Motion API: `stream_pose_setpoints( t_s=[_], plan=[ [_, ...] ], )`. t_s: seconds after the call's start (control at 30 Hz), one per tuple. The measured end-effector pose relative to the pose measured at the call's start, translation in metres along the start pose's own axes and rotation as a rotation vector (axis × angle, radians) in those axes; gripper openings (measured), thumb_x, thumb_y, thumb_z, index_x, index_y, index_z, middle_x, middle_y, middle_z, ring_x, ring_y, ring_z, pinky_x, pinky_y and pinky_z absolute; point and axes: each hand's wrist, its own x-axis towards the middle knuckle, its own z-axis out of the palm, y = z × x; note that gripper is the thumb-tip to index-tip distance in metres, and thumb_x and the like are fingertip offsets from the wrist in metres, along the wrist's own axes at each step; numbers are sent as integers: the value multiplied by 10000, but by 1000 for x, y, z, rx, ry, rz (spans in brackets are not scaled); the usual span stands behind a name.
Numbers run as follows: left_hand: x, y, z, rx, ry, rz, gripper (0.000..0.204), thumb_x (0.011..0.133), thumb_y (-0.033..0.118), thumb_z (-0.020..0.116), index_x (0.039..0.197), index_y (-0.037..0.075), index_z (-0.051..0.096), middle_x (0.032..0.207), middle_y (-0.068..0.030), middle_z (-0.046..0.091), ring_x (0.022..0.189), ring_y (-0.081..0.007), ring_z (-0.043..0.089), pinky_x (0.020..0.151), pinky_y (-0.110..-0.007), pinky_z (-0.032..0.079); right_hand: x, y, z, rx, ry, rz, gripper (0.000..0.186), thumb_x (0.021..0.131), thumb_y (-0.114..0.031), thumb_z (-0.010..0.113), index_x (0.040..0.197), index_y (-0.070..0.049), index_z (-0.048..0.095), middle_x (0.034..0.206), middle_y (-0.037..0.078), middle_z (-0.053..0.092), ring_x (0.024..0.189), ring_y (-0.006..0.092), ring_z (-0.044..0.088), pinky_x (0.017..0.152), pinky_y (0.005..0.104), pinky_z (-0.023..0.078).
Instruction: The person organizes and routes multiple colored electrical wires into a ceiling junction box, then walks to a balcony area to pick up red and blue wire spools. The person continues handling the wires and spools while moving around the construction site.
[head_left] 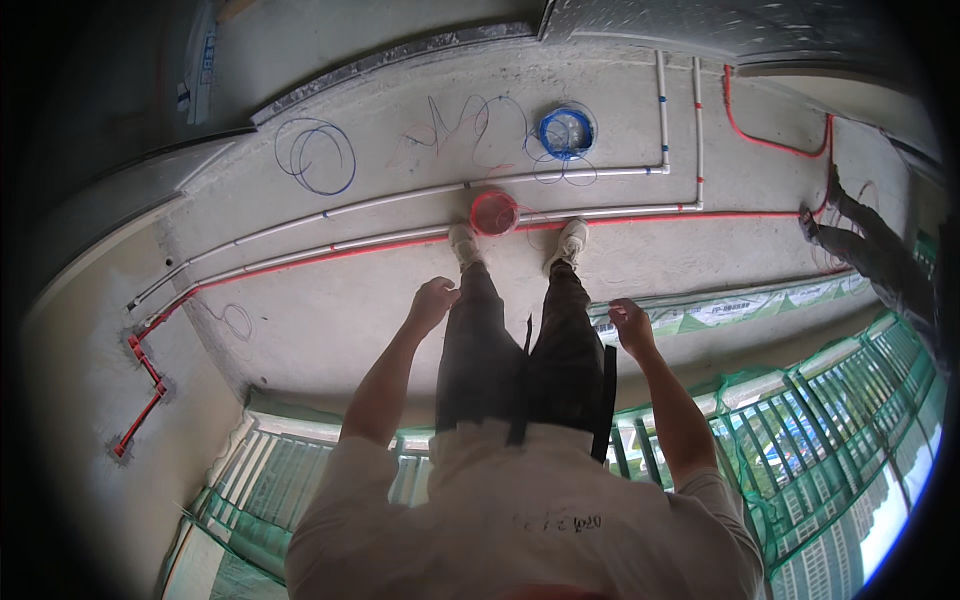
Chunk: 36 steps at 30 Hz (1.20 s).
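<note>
Both my hands hang at waist height, apart from each other, on either side of my dark trousers. My left hand (434,303) is curled beside my left leg, its fingertips drawn together. To the right of my other leg, my right hand (630,325) is bent inward with its fingers curled. Whether either one pinches something thin cannot be made out. On the floor by my left shoe lies a coil of red wire (494,213), nearest to my left hand. Beyond it, a coil of blue wire (567,133) rests past the pipes.
White conduits (400,195) and a red conduit (650,219) run across the concrete floor by my shoes. Loose blue wire (316,157) lies at far left. A wrapped long bundle (740,310) is at right; another person's legs (870,235) stand beyond. Railings (830,420) with green netting are behind.
</note>
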Motion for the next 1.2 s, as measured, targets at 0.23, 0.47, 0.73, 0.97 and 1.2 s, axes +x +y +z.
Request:
stream_pose_setpoints(
  t_s=[0.23,0.47,0.73,0.97,1.2],
  plan=[
    [245,-78,143,331,59,75,492,901,229,691,1317,29,519,1273,-225,586,1160,-415,616,940,-523,526,263,83,146,-84,-94,71,305,956,-238,617,1154,-19,693,1036,213,745,1010,358,720,863,432,555],
    [410,-124,208,251,366,282,379,928,241,669,1238,45,572,1219,-227,625,1076,-425,645,835,-532,547,442,126,284,-220,-10,-147,430,934,-220,691,1287,9,606,1091,202,724,1044,329,693,922,409,526],
    [418,-175,220,109,345,71,236,958,262,643,925,36,703,847,-203,702,846,-430,673,747,-520,507,459,143,316,126,-600,212,356,964,-186,699,1241,8,591,853,52,636,789,179,628,815,368,550],
    [420,-184,172,202,407,-50,262,946,274,649,851,34,699,885,-250,698,894,-461,660,794,-548,502,429,71,226,1323,-652,510,254,1054,-144,525,1233,29,572,718,-35,390,667,101,426,659,292,513],
    [415,-177,185,275,416,-104,327,901,362,713,832,44,734,849,-236,699,836,-439,676,749,-528,502,392,2,226,2552,-234,667,260,1076,-84,428,1278,71,484,824,31,452,738,145,455,627,263,513]
  ],
)
